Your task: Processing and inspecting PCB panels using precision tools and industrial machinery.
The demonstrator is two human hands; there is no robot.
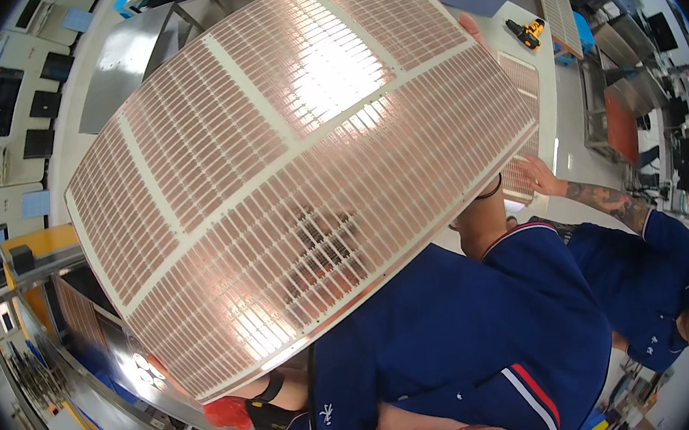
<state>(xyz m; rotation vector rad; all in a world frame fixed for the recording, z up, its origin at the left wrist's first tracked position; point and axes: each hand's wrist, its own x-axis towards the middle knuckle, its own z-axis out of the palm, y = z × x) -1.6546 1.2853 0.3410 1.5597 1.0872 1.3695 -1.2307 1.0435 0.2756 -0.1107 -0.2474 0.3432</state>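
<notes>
A large printed circuit board panel (pixel 304 148), copper-coloured with pale borders and rows of small rectangles, is held up at a tilt before my chest. My right hand (pixel 470 27) grips its far right edge; only some fingers show, and the forearm passes behind the panel. At the near left edge my left hand (pixel 164 375) holds the panel from below, mostly hidden by it. A black watch (pixel 270 386) is on my left wrist. Bright light reflects off the panel's surface, and a dark reflection lies near its lower middle.
At the right a co-worker's hand (pixel 540 176) rests by similar panels (pixel 517 180) on a white table (pixel 547 101). A yellow and black power tool (pixel 527 31) lies there. Machine framing (pixel 83 360) runs along the left; a metal table (pixel 123 66) stands behind.
</notes>
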